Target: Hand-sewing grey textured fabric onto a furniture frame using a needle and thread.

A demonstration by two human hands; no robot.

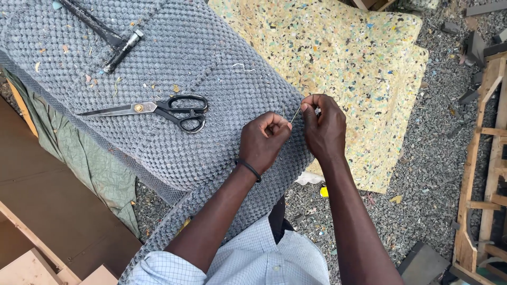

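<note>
I'm seeing thin pale metal needle (294, 115) slanting over grey bumpy woven fabric (174, 68) | right hand (325, 129) pinching it | left hand (263, 140) fisted, contents unclear | black-handled steel scissors (158, 110) lying nearby

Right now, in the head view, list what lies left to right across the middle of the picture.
Green cloth → black-handled scissors on the grey textured fabric → left hand → thin needle → right hand → speckled yellow foam sheet → gravel ground → wooden frame.

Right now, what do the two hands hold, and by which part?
Both hands, left hand and right hand, pinch a thin needle between them, one at each end, above the grey textured fabric.
</note>
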